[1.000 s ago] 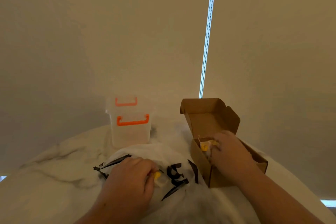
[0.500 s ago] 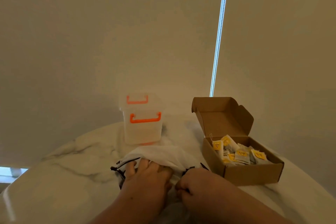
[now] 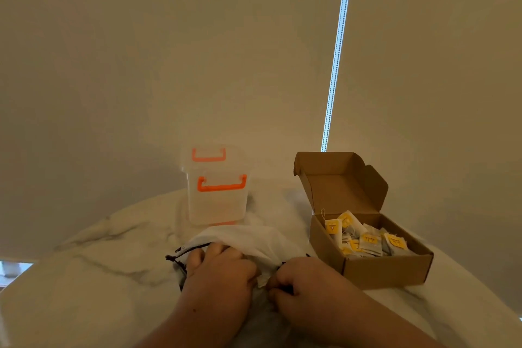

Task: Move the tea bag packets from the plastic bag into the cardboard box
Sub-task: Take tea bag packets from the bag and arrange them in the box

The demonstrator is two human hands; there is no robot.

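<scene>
**Both hands on the bag, box lid up**

Both hands were low at the near edge of the marble table (image 3: 99,277), working the white plastic bag (image 3: 248,237) with its black printing. The left hand (image 3: 217,271) lay knuckles-up over the bag's mouth, its fingers reaching forward under the fold of plastic. Their tips were hidden there, so whether they held anything could not be told. The right hand (image 3: 302,280) sat just beside it, fingers curled tight, pinching the bag's near right edge where the black trim showed.

Over on the right, just beside the bag, the cardboard box (image 3: 387,268) stood with its lid tilted up. In it lay a loose heap of tea bag packets (image 3: 367,240), white with yellow tags, one string looping over the far left corner. Any packets inside the bag were out of sight.

Beyond the bag, touching its far edge, stood a clear container (image 3: 217,206) with orange handles. Behind that hung a plain blind and a bright bead chain (image 3: 337,51).
</scene>
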